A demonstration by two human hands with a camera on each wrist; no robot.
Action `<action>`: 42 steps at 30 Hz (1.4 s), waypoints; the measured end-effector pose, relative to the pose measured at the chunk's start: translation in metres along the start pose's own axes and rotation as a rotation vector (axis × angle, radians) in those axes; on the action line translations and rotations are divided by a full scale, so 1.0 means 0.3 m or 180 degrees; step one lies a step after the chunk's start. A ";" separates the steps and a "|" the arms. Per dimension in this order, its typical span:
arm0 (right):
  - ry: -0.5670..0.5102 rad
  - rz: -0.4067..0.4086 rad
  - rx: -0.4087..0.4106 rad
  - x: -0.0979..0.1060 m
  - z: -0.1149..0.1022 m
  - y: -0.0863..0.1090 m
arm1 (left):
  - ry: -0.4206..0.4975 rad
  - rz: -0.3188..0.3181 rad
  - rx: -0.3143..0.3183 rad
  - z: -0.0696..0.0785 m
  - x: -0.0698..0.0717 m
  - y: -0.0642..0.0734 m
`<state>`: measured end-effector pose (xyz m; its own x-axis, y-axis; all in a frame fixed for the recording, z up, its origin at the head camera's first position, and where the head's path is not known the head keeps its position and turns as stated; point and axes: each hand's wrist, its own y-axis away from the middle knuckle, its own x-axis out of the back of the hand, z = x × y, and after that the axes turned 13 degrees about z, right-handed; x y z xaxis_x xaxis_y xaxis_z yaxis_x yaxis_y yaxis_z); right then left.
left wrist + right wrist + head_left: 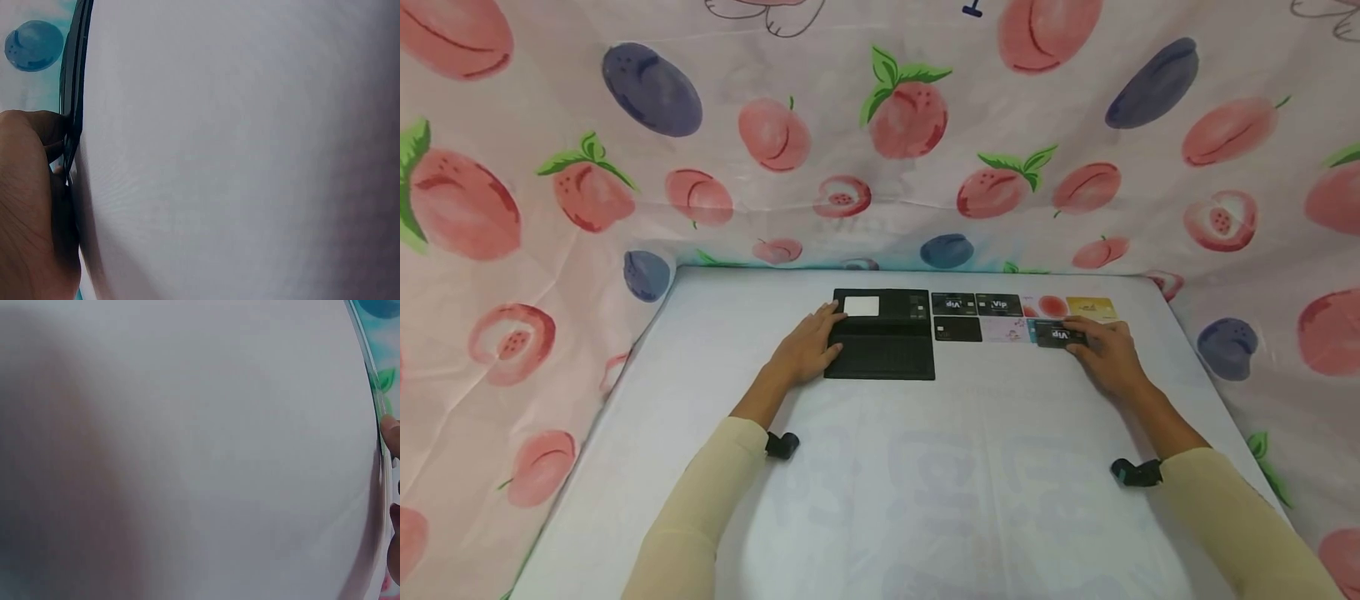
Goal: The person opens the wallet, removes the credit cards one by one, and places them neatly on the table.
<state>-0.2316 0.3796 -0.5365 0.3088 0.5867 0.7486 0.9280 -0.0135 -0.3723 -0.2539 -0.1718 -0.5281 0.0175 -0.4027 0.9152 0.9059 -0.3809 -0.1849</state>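
Note:
A black card wallet (880, 346) lies unfolded on the white table, a white card (861, 306) in its upper panel. My left hand (808, 343) rests on the wallet's left edge, its fingers near the upper panel and thumb on the lower one. To the right, my right hand (1107, 354) pinches the right end of a black Vip card (1054, 334) between thumb and fingers. That card partly covers a blue-edged card. Only the edge of the wallet (76, 69) shows in the left wrist view; fingertips (390, 434) appear at the right wrist view's edge.
Two black Vip cards (953, 304), a peach-patterned card (1042, 307) and a gold card (1092, 309) form the back row. In front lie a plain black card (958, 329) and a pale pink card (1003, 330). Fruit-printed cloth (842, 125) hangs behind the table (940, 483).

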 end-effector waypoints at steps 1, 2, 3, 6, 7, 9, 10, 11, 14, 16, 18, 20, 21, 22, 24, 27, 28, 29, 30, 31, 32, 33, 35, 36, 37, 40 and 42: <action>0.0011 0.0003 -0.0004 0.004 0.006 0.000 | 0.0001 0.0000 -0.0005 0.000 0.001 0.000; 0.0028 0.0007 -0.0015 0.007 0.011 0.002 | 0.0003 -0.0001 -0.0007 0.000 0.001 0.001; 0.0036 0.0009 -0.0029 0.010 0.016 0.002 | 0.0006 -0.0004 -0.0010 0.000 0.001 0.001; 0.0079 0.0020 -0.0060 0.019 0.029 0.004 | -0.0010 -0.0012 -0.0027 -0.001 -0.001 0.001; 0.0086 0.0027 -0.0069 0.022 0.033 0.004 | -0.0018 -0.0014 -0.0033 -0.002 -0.001 0.001; 0.0093 0.0043 -0.0077 0.028 0.040 0.005 | -0.0013 0.0001 -0.0044 -0.001 -0.001 0.002; 0.0109 0.0052 -0.0082 0.031 0.043 0.005 | -0.0006 0.0014 -0.0053 -0.001 0.000 0.002; 0.0120 0.0059 -0.0087 0.034 0.045 0.006 | -0.0004 0.0024 -0.0062 0.000 0.001 0.003; 0.0163 0.0069 -0.0124 0.043 0.049 0.008 | 0.0022 0.0046 -0.0084 0.002 0.005 0.004; 0.0185 0.0054 -0.0156 0.048 0.051 0.009 | 0.0037 0.0047 -0.0090 0.003 0.007 0.005; 0.0198 0.0030 -0.0183 0.054 0.052 0.010 | 0.0038 0.0041 -0.0090 0.003 0.006 0.004; 0.0196 0.0006 -0.0208 0.060 0.053 0.012 | 0.0032 0.0021 -0.0075 0.002 0.006 0.003; 0.0213 0.0002 -0.0210 0.063 0.056 0.012 | 0.0030 0.0022 -0.0075 0.002 0.005 0.002; 0.0232 -0.0003 -0.0209 0.066 0.059 0.012 | 0.0023 0.0010 -0.0069 0.002 0.005 0.002; 0.0261 0.0002 -0.0189 0.072 0.067 0.012 | 0.0018 -0.0005 -0.0057 0.001 0.004 0.001; 0.0322 0.0016 -0.0170 0.081 0.083 0.011 | 0.0028 -0.0006 -0.0053 0.000 0.004 0.000; 0.0333 0.0014 -0.0161 0.085 0.087 0.010 | 0.0033 -0.0016 -0.0047 -0.001 0.004 0.000; 0.0336 0.0020 -0.0163 0.089 0.091 0.010 | 0.0041 -0.0008 -0.0049 -0.001 0.004 0.000; 0.0328 0.0024 -0.0159 0.094 0.093 0.010 | 0.0047 0.0000 -0.0053 -0.002 0.003 0.000; 0.0328 0.0024 -0.0156 0.097 0.096 0.009 | 0.0050 0.0008 -0.0057 -0.002 0.003 0.000; 0.0315 0.0026 -0.0151 0.100 0.098 0.009 | 0.0044 -0.0001 -0.0052 -0.002 0.003 0.000; 0.0303 0.0029 -0.0146 0.104 0.099 0.010 | 0.0045 0.0005 -0.0052 -0.003 0.003 0.000; 0.0278 0.0031 -0.0150 0.108 0.101 0.010 | 0.0047 0.0026 -0.0063 -0.003 0.004 0.001; 0.0272 0.0034 -0.0140 0.110 0.102 0.011 | 0.0044 0.0027 -0.0063 -0.003 0.004 0.000; 0.0282 0.0032 -0.0129 0.112 0.103 0.012 | 0.0042 0.0031 -0.0068 -0.004 0.004 0.000; 0.0280 0.0059 -0.0037 0.118 0.111 0.014 | 0.0047 0.0025 -0.0060 -0.004 0.003 0.000; 0.0301 0.0073 0.0007 0.121 0.123 0.017 | 0.0057 -0.0009 -0.0024 -0.002 0.001 0.000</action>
<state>-0.2234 0.4308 -0.5316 0.3484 0.5071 0.7883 0.9200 -0.0242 -0.3911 -0.2540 -0.1725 -0.5281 0.0075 -0.4163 0.9092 0.9028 -0.3882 -0.1852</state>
